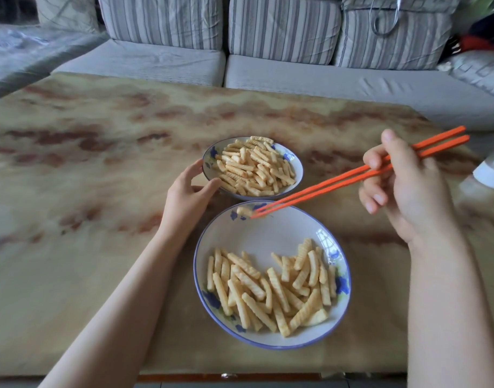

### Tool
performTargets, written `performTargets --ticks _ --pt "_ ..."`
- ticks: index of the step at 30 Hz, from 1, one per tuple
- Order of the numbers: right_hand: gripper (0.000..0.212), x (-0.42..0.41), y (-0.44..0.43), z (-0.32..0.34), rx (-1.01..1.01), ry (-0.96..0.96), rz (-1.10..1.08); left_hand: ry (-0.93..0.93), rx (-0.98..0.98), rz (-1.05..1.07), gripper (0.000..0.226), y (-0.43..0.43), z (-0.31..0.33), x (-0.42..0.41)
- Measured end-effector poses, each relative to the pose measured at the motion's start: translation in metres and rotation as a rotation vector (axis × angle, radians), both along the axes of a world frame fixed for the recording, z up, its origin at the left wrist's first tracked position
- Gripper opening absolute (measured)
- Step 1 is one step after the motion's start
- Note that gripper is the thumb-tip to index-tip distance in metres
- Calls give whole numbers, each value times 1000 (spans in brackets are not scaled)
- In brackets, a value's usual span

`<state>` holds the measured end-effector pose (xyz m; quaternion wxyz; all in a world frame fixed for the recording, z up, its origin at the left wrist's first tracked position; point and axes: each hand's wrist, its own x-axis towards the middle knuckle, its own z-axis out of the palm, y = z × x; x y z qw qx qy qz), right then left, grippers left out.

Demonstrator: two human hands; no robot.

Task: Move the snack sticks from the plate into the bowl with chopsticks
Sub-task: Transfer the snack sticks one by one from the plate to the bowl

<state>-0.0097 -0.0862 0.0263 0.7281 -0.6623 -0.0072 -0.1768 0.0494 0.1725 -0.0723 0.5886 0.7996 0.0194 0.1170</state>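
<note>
1. Right hand [402,186] grips the orange chopsticks [338,180] near their back ends, fingers curled round them. The tips are closed on 1 snack stick [244,211], held over the far rim of the plate [268,233].
2. Left hand [184,194] is off the plate's far-left edge. Thumb and fingers cup the near-left rim of the bowl [297,168], steadying it.
3. The bowl sits just past the plate's far rim, nearly touching it, and already holds a pile of sticks [254,169]. A loose heap [271,287] lies on the plate's near half. Both dishes are on the worktop [100,191], with a sofa [167,60] well beyond the plate.
4. Step in hand, my read: carry the pinched stick across the short gap into the bowl. The task looks about halfway done, with many sticks left.
5. Doing it well:
   - The stick looks pinched by 1 end, so it can pivot and drop. Hold tip pressure even.
   - It looks crisp and ridged, so a hard squeeze may snap it.
   - Lift only enough to clear the bowl's rim.
   - Release low over the pile so it doesn't bounce out.
   - The left hand should brace the rim but stay clear of the tips.
</note>
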Motion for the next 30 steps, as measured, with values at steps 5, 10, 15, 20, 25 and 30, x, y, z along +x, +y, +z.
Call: performTargets --ticks 5,10,15,20,25,30 --pt "40 9 19 -3 222 -79 -186 16 -26 6 47 -1 2 -2" --pt "43 20 41 -15 122 -68 -256 1 -16 4 47 -2 2 -3" --pt "43 23 42 -22 1 -79 -246 -5 2 2 48 -1 2 -2" --pt "43 12 32 -8 28 -84 -176 3 1 2 49 1 -1 0" --pt "43 -4 15 4 -40 -33 117 5 9 1 49 1 -1 0" --pt "40 -22 8 17 -189 13 292 5 -6 8 47 -2 2 -1"
